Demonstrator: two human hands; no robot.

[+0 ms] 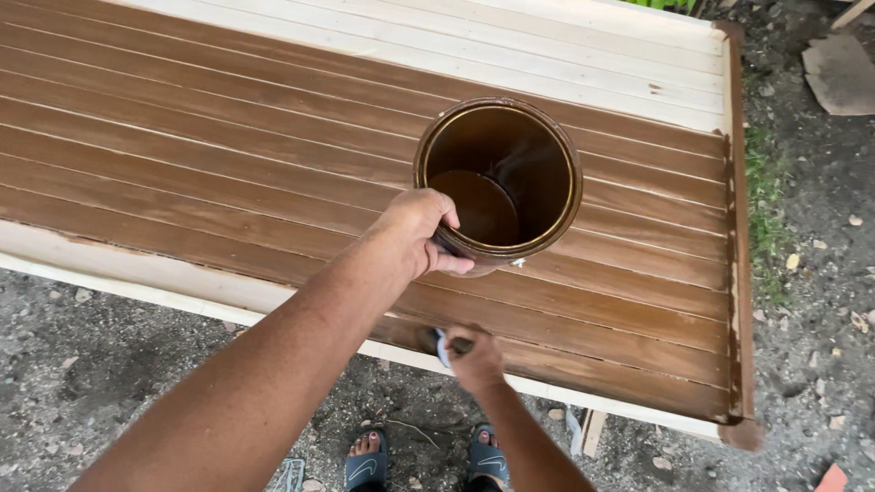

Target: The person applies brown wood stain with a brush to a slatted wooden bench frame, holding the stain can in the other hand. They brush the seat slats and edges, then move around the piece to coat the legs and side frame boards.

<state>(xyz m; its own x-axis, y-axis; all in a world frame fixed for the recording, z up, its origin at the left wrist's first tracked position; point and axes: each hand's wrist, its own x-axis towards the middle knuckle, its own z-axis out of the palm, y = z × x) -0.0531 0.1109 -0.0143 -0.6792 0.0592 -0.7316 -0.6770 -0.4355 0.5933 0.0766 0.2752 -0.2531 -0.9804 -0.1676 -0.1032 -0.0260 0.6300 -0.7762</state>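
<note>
Left hand (419, 232) grips the tin (499, 182) by its rim above the panel (228, 173), while nearer its edge the right hand (474, 357) is closed around a brush (441, 344).

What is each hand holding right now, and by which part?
Left hand grips the open can by its near rim and side. Right hand holds a brush by its handle, against the stained panel.
</note>
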